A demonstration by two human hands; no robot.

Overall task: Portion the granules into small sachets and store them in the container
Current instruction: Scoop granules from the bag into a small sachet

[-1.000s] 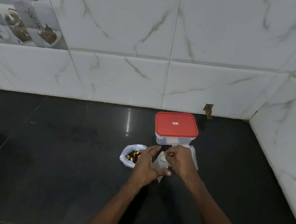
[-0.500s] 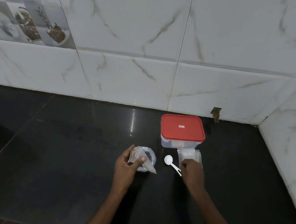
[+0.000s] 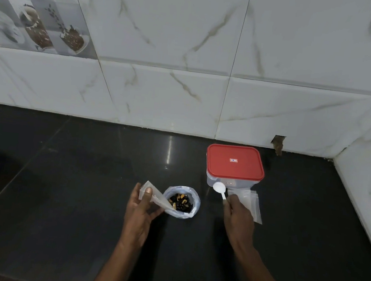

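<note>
- Left hand (image 3: pixel 139 208): thumb and fingers pinch a clear thin-plastic sachet (image 3: pixel 159 198). It is flat and tapering, and its lower corner reaches over the bag's rim.
- Right hand (image 3: pixel 238 215): well apart from the left. The fingers curl round the handle of a white plastic spoon (image 3: pixel 221 191), whose round bowl points to the far side.
- Bag (image 3: pixel 193 197): clear plastic with its rim rolled into a ring. It stands on the counter between the hands and holds the granules (image 3: pixel 180 203), black and orange bits.
- Stack (image 3: pixel 252 203): flat rectangular clear sachets, lying under and just right of the right hand.
- Container (image 3: pixel 239 184): clear plastic box with rounded corners and a red lid (image 3: pixel 234 161) on top. It stands just beyond the stack, near the far wall.
- Counter (image 3: pixel 83 198): glossy black stone showing a streak of reflected light.
- Wall (image 3: pixel 167 36): white marble-look tiles with tan veins, meeting a side wall (image 3: pixel 369 169) at right. A printed tile (image 3: pixel 33 12) is at far left.
</note>
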